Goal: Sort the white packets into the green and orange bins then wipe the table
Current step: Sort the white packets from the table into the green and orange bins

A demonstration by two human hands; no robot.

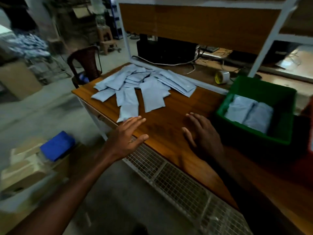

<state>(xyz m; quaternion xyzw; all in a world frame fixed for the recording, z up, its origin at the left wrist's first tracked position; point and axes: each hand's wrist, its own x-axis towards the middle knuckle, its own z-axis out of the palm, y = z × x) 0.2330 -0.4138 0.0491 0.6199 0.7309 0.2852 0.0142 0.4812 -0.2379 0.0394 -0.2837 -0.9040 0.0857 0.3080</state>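
Note:
A loose heap of pale white packets lies spread over the far left part of the wooden table. At the right stands the green bin, with two packets lying flat inside it. A sliver of the orange bin shows at the right edge. My left hand hovers over the table's front edge, fingers spread, just below the nearest packet. My right hand is held flat over bare wood, fingers apart, left of the green bin. Neither hand holds anything.
A roll of tape lies behind the green bin, beside white cables and a white shelf frame. A dark chair stands off the table's far left corner. Wire mesh runs under the front edge. Boxes with a blue item sit on the left floor.

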